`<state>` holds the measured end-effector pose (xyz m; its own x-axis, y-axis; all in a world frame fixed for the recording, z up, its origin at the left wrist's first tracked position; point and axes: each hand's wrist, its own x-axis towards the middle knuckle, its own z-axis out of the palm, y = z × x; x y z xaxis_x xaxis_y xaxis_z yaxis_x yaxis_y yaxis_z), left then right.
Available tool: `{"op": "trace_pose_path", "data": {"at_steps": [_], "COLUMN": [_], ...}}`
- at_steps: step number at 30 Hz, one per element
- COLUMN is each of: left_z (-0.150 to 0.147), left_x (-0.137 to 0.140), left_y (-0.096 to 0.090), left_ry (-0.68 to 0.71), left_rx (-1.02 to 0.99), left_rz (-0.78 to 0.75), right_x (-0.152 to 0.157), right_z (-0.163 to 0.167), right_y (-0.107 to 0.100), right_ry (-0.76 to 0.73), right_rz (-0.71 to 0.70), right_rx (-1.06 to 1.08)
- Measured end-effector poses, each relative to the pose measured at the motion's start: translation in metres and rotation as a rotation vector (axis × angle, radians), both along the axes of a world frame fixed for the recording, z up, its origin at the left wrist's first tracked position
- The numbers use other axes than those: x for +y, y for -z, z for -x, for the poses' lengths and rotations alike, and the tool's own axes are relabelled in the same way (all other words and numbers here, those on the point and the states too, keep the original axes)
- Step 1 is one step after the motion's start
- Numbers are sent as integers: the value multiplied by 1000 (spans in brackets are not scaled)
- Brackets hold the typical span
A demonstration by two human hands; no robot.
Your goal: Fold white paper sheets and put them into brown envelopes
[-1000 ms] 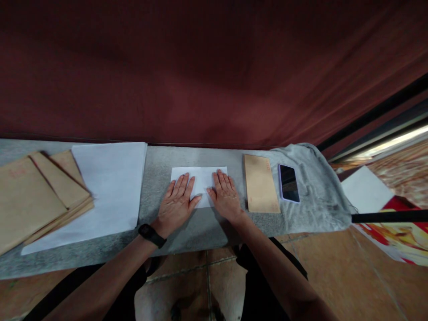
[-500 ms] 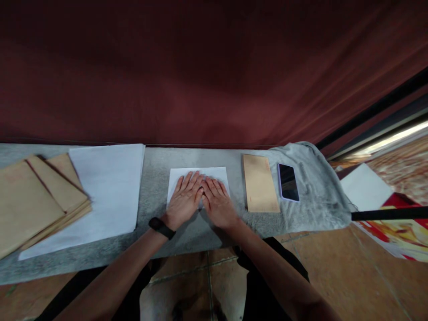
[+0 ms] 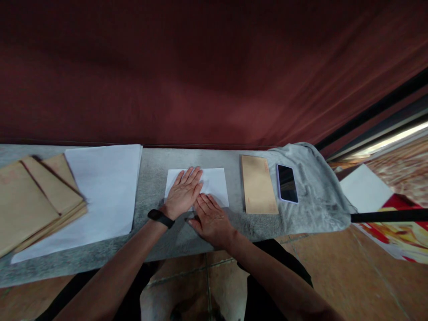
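Observation:
A white sheet of paper (image 3: 216, 180), apparently folded, lies on the grey cloth in front of me. My left hand (image 3: 183, 191) rests flat on its left half, fingers stretched out and pointing away from me. At the paper's near edge is my right hand (image 3: 213, 219), palm down, with its fingertips on the sheet and its thumb apart. Neither hand grips anything. To the right of the paper lies a single brown envelope (image 3: 259, 185), face up.
At the left, several brown envelopes (image 3: 30, 200) are stacked over a pile of large white sheets (image 3: 110, 187). A phone (image 3: 287, 183) lies right of the single envelope on the grey cloth (image 3: 314, 191). A dark red curtain (image 3: 200, 80) hangs behind the surface.
My right hand has slid toward me, from the middle of the paper to its near edge, uncovering the right half. My left hand has stayed almost in place.

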<state>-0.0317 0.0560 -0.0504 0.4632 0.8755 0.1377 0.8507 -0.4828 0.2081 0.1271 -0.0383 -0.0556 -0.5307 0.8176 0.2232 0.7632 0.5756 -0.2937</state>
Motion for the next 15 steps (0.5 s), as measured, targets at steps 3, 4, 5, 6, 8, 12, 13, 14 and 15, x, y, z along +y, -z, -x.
{"op": "trace_pose_path", "data": {"at_steps": [3, 4, 5, 6, 8, 12, 13, 14, 15], "left_z": [1, 1, 2, 2, 3, 2, 2, 1, 1], "left_x": [4, 5, 6, 6, 5, -2, -6, -9, -13], "left_y": [2, 2, 2, 3, 3, 0, 0, -1, -2], "left_ry": [0, 2, 5, 10, 24, 27, 20, 14, 11], "left_rx": [6, 7, 7, 7, 8, 20, 23, 25, 28], "left_rz": [-9, -15, -22, -28, -41, -57, -58, -57, -54], "right_x": [-6, -7, -7, -7, -2, 13, 16, 19, 22], "right_z": [0, -1, -2, -3, -8, -19, -22, -23, -24], "right_y": [2, 1, 0, -2, -9, -22, -23, -23, -21], "right_ry": [-32, -46, -61, -79, -113, -18, 31, 77, 116], "right_rz": [-13, -14, -10, 0, 44, 145, 147, 141, 127], "right_rx": [32, 42, 52, 63, 102, 254, 287, 305, 305]}}
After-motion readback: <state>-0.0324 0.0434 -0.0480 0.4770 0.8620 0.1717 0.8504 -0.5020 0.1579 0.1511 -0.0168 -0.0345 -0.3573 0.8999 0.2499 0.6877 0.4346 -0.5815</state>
